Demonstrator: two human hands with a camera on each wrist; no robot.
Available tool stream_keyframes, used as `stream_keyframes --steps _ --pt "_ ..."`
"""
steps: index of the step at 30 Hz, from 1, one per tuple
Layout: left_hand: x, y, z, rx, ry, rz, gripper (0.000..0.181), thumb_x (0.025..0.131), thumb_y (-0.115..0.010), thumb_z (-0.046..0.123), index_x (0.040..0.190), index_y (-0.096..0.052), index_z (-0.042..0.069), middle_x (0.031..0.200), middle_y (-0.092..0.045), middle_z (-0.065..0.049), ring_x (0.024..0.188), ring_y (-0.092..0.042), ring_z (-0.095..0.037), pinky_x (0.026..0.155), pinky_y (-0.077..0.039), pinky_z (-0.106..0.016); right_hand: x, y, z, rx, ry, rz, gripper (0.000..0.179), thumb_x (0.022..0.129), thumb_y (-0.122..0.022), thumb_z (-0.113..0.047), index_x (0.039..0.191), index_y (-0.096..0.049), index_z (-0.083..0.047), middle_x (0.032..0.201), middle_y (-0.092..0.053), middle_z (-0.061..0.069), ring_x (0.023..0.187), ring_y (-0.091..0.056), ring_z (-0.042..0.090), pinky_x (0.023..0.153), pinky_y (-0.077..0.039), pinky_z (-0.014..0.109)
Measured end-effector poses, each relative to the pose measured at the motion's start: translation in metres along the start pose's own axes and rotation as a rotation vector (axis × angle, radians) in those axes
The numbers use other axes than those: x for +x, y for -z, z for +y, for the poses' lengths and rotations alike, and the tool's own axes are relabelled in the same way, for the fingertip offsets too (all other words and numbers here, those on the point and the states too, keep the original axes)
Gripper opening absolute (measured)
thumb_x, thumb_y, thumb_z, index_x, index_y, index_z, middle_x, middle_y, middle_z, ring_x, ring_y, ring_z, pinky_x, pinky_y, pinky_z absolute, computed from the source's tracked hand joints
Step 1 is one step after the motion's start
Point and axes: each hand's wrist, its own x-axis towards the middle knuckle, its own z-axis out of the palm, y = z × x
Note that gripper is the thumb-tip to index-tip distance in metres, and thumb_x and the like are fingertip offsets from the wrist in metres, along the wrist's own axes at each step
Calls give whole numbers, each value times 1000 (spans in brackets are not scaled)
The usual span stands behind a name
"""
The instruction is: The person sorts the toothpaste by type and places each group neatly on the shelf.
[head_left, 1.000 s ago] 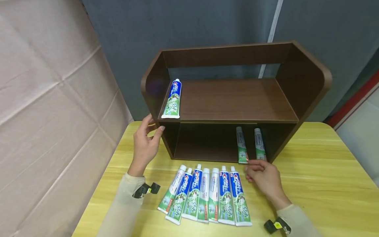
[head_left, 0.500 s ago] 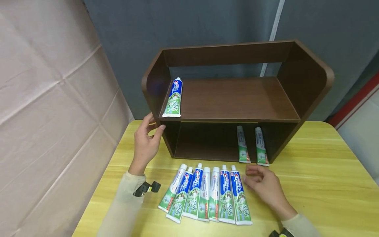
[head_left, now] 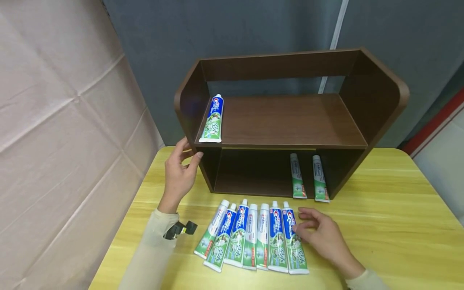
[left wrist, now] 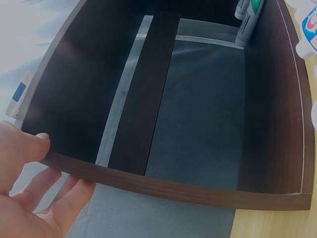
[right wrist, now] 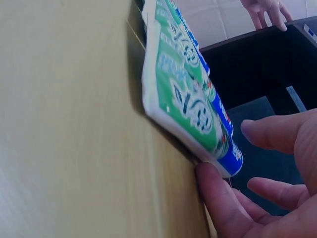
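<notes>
Gripping a boxy, wood-grained shelf (head_left: 290, 121) — left fingers (left wrist: 74, 201).

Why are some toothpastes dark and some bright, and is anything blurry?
Head view: the two lower tubes seem shaded by the shelf, greyer than the row of tubes on the table; left wrist view: top left is washed out; right wrist view: the nearest tube looks soft.

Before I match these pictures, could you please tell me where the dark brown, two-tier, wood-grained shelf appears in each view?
Head: the shelf stands slightly right of centre.
Left wrist: it fills most of the picture.
Right wrist: only part shows, towards the upper right.
Shared landmark: the person's bare left hand at its edge.
</notes>
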Motion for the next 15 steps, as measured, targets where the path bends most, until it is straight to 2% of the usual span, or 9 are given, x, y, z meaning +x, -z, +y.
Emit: stream_keyframes --steps 7,15 --pt "0 0 1 0 6 0 51 102 -72 15 149 -59 28 135 -70 -8 114 -73 -33 80 -67 -55 -7 -4 -8 -60 -1 -27 73 81 -92 -25 144 -62 -5 134 -71 15 109 -72 22 85 -62 23" --pt "0 0 1 -5 20 1 51 101 -72 14 149 -59 28 133 -70 -9 113 -74 -33 80 -67 -55 -11 -9 -10 -10 2 -73 76 80 -93 -24 145 -60 -6 132 -72 12 107 -72 20 88 -63 27"
